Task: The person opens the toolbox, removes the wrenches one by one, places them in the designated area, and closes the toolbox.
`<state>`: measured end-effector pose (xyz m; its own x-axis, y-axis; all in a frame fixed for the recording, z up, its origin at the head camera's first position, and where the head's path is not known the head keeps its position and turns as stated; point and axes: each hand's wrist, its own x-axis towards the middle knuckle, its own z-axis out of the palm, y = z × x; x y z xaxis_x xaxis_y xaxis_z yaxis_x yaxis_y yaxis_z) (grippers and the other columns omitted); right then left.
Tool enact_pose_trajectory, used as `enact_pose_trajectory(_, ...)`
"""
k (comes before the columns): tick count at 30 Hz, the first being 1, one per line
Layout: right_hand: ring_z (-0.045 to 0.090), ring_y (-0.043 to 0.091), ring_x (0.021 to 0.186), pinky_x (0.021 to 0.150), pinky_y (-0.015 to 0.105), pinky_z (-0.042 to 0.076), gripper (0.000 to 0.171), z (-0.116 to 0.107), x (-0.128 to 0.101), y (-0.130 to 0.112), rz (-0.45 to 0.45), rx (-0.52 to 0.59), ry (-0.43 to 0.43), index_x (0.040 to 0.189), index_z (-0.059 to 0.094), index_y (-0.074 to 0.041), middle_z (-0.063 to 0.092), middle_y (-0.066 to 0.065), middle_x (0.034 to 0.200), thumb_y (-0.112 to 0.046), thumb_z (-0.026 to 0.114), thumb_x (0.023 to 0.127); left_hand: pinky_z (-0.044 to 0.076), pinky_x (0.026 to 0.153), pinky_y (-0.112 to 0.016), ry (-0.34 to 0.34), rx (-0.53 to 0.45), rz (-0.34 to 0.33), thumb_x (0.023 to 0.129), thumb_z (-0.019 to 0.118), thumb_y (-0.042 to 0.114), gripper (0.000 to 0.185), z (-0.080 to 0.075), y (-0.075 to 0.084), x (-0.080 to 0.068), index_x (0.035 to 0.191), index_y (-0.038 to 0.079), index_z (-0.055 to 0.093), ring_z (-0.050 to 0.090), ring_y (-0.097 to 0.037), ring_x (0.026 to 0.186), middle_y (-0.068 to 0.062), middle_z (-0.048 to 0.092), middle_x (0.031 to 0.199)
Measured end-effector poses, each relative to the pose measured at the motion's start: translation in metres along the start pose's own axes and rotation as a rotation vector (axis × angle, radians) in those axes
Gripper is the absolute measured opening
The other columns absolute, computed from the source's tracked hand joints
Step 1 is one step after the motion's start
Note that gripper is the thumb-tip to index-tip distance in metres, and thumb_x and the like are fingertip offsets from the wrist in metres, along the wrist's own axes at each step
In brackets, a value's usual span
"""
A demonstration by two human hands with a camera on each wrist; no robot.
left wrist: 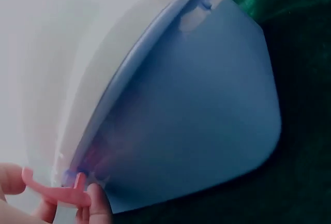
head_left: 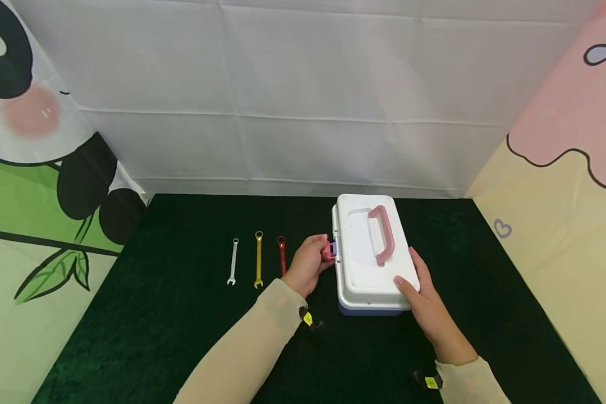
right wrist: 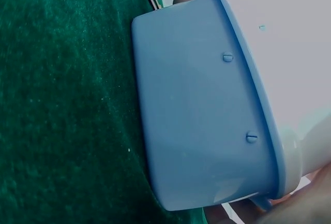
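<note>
A storage box with a white lid, a pink carry handle and a blue base stands on the dark green cloth. The left hand is at the box's left side and pinches its pink latch, which sticks out from the rim in the left wrist view. On the opposite side the right hand grips the near right corner, thumb over the lid and fingers along the side. The lid lies down on the base. In the right wrist view the blue wall fills the middle.
Left of the box lie three wrenches in a row: a silver wrench, a yellow wrench and a red wrench, the last partly covered by the left hand. A white curtain hangs behind the green cloth.
</note>
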<state>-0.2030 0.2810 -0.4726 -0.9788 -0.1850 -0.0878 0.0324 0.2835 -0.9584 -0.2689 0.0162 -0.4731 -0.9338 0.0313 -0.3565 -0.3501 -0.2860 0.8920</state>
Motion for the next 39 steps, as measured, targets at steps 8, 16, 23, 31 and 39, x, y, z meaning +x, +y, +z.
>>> enact_pose_trajectory(8,0.001,0.044,0.153,0.113,0.078,0.006,0.082,-0.002,-0.002,0.0,-0.01,0.0,0.003,0.166,-0.002,-0.026,-0.005,0.013,0.171,-0.036,0.054,0.107,0.056,0.092,-0.036,0.029,0.253,0.019,0.104,0.063,0.027,0.03,0.009,0.01,0.001,0.13,0.011,0.059,0.064,-0.023,0.094,-0.01,0.064,0.11)
enact_pose_trajectory(16,0.001,0.042,0.154,0.114,0.077,0.006,0.083,0.0,0.0,0.0,0.0,0.001,0.002,0.166,-0.003,-0.027,-0.005,0.012,0.172,-0.038,0.054,0.107,0.055,0.095,-0.039,0.022,0.343,0.062,0.102,0.067,0.031,0.049,0.008,0.009,0.003,0.142,0.008,0.049,0.067,-0.023,0.097,-0.012,0.062,0.111)
enact_pose_trajectory(23,0.001,0.043,0.154,0.114,0.076,0.007,0.084,0.002,0.0,-0.001,0.009,0.001,-0.002,0.166,-0.003,-0.026,-0.005,0.011,0.172,-0.04,0.054,0.106,0.054,0.098,-0.04,0.035,0.366,0.028,0.101,0.068,0.035,0.044,0.004,0.004,0.003,0.135,0.012,0.052,0.066,-0.022,0.1,-0.01,0.062,0.114)
enact_pose_trajectory(31,0.001,0.042,0.154,0.114,0.076,0.007,0.084,0.002,0.0,-0.001,0.016,-0.002,-0.003,0.166,-0.004,-0.029,-0.006,0.011,0.172,-0.04,0.054,0.106,0.055,0.097,-0.039,0.027,0.37,0.04,0.101,0.068,0.035,0.043,0.001,0.001,0.004,0.135,0.013,0.053,0.066,-0.023,0.1,-0.01,0.062,0.116)
enact_pose_trajectory(39,0.001,0.042,0.154,0.114,0.076,0.007,0.084,0.002,0.001,-0.001,0.02,-0.006,-0.003,0.166,-0.004,-0.029,-0.006,0.011,0.172,-0.041,0.054,0.106,0.054,0.098,-0.039,0.018,0.37,0.017,0.101,0.066,0.041,0.041,0.0,-0.004,0.008,0.132,0.016,0.055,0.065,-0.023,0.102,-0.007,0.063,0.117)
